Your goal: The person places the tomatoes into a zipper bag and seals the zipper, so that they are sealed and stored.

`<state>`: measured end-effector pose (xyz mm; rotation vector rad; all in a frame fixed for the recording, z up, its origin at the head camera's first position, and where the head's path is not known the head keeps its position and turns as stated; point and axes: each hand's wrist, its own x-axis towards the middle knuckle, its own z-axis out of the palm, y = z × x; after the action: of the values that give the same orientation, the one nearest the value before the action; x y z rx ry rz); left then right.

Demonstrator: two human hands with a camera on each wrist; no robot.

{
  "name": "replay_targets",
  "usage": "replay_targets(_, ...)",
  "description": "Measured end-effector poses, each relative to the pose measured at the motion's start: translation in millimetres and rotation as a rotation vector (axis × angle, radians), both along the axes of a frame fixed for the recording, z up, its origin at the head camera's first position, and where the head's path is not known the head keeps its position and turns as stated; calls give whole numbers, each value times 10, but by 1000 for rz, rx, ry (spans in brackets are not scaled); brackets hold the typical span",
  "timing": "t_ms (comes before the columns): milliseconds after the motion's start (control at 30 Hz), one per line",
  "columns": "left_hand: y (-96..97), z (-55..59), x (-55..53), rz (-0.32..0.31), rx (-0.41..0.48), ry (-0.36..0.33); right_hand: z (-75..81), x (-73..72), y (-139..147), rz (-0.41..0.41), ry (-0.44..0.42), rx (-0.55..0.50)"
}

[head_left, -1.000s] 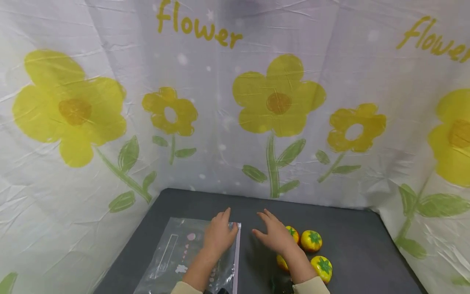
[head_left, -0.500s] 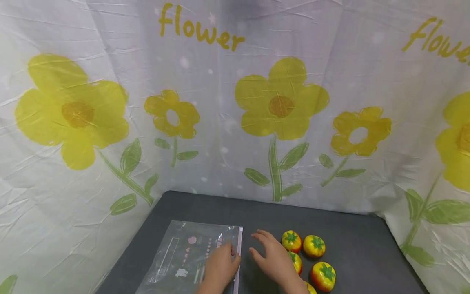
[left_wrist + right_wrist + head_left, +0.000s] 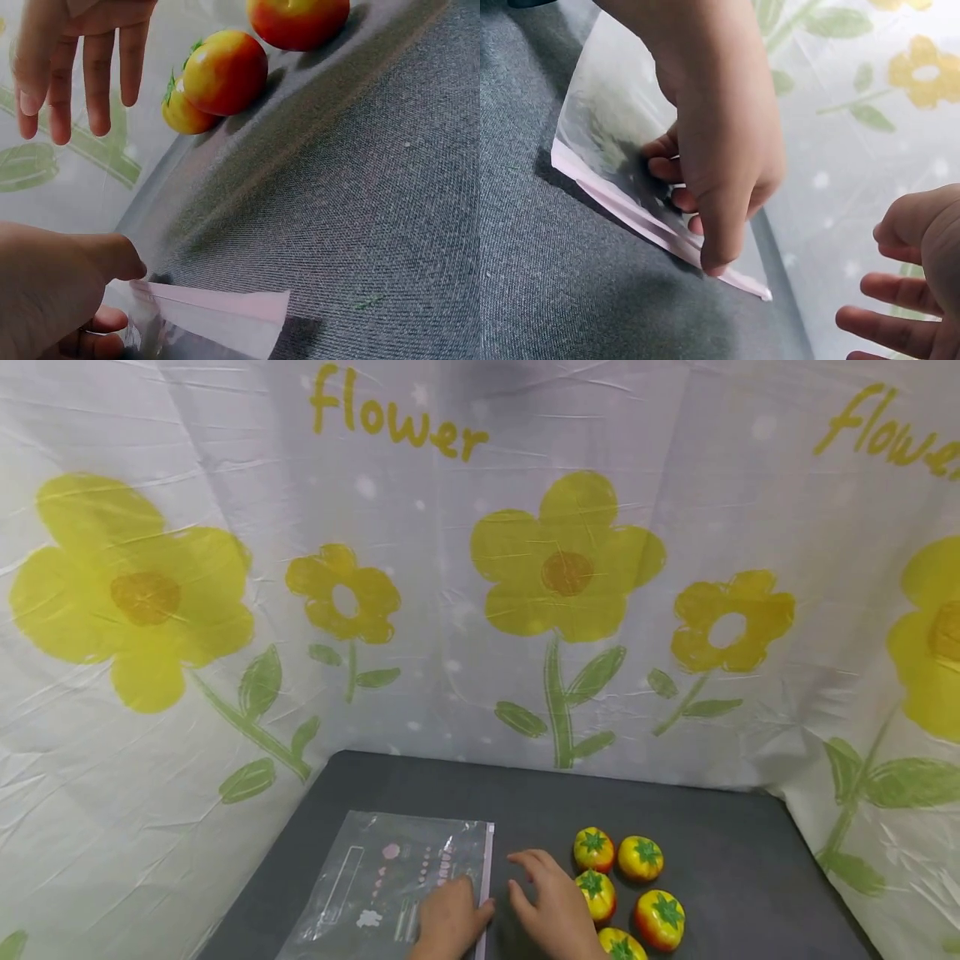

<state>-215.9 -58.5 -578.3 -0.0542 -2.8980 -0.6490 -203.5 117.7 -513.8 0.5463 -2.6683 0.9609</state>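
Observation:
A clear zip bag with pink and white prints lies flat on the dark table, its pink zip strip facing right. My left hand is over that edge; in the right wrist view its thumb presses on the strip while the curled fingers gather the plastic beside it. Slightly lifted, the zip edge also shows in the left wrist view. My right hand hovers just right of the bag, fingers spread and relaxed, holding nothing. Beside it sit several shiny yellow-and-red fruits with green star-shaped tops.
The dark cloth-covered table ends at a pale curtain printed with yellow flowers, which closes off the back and both sides. One fruit is cut off at the bottom of the head view.
Both hands have drawn back toward the body. The left hand has come down onto the bag's zip edge and taken hold there. More of the fruits now show; the bag lies about where it was.

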Motion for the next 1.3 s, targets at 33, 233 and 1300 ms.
replay_targets(33, -6, 0, 4, 1, 2, -5, -8, 2, -3, 0, 1, 0)
replay_targets(233, -60, 15, 24, -3, 49, 35, -45, 14, -25, -18, 22, 17)
replay_targets(1300, -326, 720, 255, -136, 209, 150, -210, -265, -418, 31, -412, -283)
